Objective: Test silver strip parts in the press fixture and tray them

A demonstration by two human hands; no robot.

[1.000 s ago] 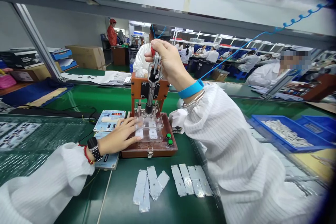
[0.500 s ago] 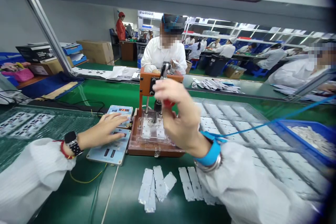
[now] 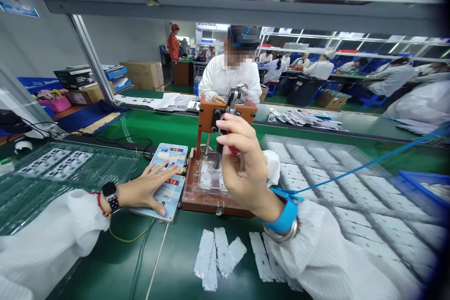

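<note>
My left hand [image 3: 147, 186] lies with fingers spread over two pale blue meter boxes, an upper one [image 3: 165, 153] and a lower one [image 3: 171, 202], both showing red digits. My right hand [image 3: 244, 164] is curled round the lever of a toggle clamp [image 3: 232, 98]; a bit of its red grip shows behind the fingers. The clamp sits on an orange-framed test fixture [image 3: 207, 115] with a brown base. Under the clamp's plunger, a clear plate covers white pieces, partly hidden by my right hand. Several narrow pale circuit boards [image 3: 221, 253] lie in front of the fixture.
Clear trays [image 3: 337, 168] of pale boards fill the right side, with a blue bin [image 3: 422, 183] beyond. A blue cord [image 3: 369, 164] runs from my right wristband. Printed panels [image 3: 66, 164] lie at left. A co-worker [image 3: 228, 75] sits opposite.
The view has shifted, moving the bench slightly right in the picture. My left thumb is farther out, and the lower meter's digits now show. The upper meter's reading differs. My right hand stays at the lever.
</note>
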